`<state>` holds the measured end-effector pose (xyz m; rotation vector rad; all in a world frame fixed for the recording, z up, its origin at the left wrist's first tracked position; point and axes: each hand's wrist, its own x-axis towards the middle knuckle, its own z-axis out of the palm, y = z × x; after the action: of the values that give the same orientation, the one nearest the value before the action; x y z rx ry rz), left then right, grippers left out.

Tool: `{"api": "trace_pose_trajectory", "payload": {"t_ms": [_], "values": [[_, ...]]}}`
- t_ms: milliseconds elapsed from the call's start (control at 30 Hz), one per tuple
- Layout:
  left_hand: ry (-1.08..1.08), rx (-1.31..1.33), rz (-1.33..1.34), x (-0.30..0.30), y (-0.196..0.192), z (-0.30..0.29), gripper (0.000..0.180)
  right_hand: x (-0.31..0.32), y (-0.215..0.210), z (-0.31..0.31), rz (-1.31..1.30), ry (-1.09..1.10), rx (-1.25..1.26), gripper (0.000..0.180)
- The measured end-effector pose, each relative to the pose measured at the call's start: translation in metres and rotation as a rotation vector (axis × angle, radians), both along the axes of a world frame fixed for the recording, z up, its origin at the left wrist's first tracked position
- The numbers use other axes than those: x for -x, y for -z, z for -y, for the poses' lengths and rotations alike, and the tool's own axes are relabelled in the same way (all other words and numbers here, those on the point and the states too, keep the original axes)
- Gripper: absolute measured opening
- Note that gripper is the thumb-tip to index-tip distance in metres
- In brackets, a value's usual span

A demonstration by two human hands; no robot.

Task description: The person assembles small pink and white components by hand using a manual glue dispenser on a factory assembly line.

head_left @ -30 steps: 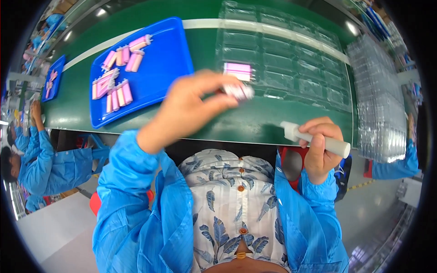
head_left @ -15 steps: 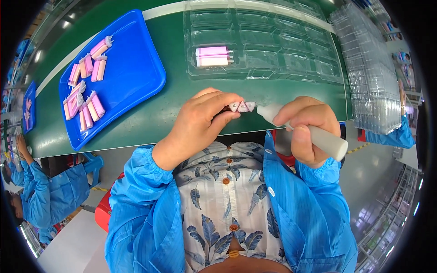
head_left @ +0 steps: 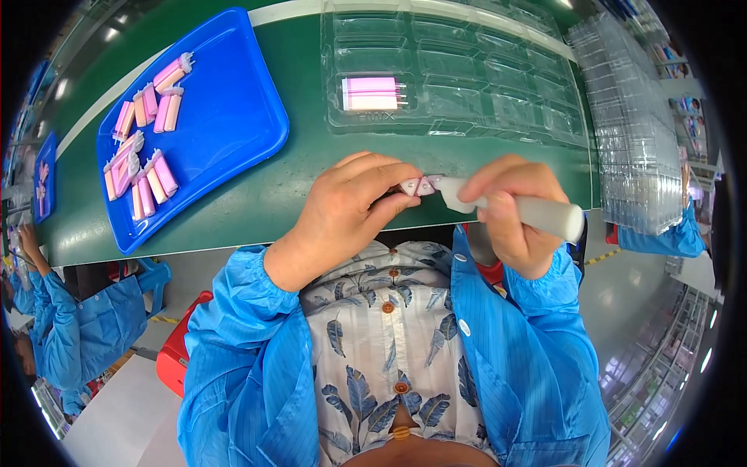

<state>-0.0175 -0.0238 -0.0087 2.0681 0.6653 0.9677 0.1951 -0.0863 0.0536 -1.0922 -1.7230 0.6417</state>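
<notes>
My left hand (head_left: 334, 206) is closed around a small bundle of triangular pieces (head_left: 420, 185), with the thumb and index finger pinching it. Their white and pink end faces point right; the fingers cover the rest. Closed fingers of my right hand (head_left: 521, 206) hold a white tool (head_left: 548, 218) with a thick rounded handle and a paler, wider front part. The tool's front end is at the end faces of the bundle; whether it touches them is hard to tell. Both hands are over the near edge of the green table (head_left: 311, 167).
A blue tray (head_left: 226, 117) at left holds several pink-and-cream bundles (head_left: 167, 109). Beyond my hands lies a clear compartment tray (head_left: 459, 66) with one pink-and-white pack (head_left: 372, 93) in it. Stacked clear trays (head_left: 630, 124) stand at right. At far left, a co-worker in blue (head_left: 93, 319) sits.
My right hand has moved slightly left and turned the tool, bringing its front end up to the bundle. My left hand keeps its pinch. The whole view has shifted a little.
</notes>
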Motion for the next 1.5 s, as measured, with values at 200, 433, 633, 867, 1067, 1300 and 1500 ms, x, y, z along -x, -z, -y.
{"api": "trace_pose_trajectory", "payload": {"t_ms": [200, 433, 633, 867, 1067, 1300, 1500], "values": [[-0.020, -0.038, 0.007, 0.001, 0.001, 0.004, 0.034, 0.009, -0.002, 0.022, -0.061, 0.006, -0.039, 0.019], [-0.028, -0.084, 0.033, 0.000, 0.002, 0.004, 0.033, 0.023, 0.007, 0.016, -0.017, 0.096, -0.020, 0.019], [-0.043, -0.001, 0.016, 0.005, 0.003, 0.007, 0.030, 0.021, 0.002, 0.021, -0.119, 0.076, 0.030, 0.024], [-0.123, -0.053, 0.013, 0.001, 0.001, 0.016, 0.034, 0.023, 0.014, 0.031, -0.032, 0.031, -0.100, 0.041], [-0.122, -0.064, 0.046, 0.002, 0.001, 0.017, 0.038, 0.032, 0.008, 0.031, -0.014, 0.066, -0.053, 0.033], [-0.129, -0.036, 0.062, 0.000, 0.005, 0.020, 0.038, 0.035, 0.007, 0.030, -0.078, 0.089, 0.025, 0.026], [-0.141, -0.060, 0.042, -0.001, 0.005, 0.021, 0.034, 0.036, 0.012, 0.029, -0.131, 0.118, -0.041, 0.024]]}}
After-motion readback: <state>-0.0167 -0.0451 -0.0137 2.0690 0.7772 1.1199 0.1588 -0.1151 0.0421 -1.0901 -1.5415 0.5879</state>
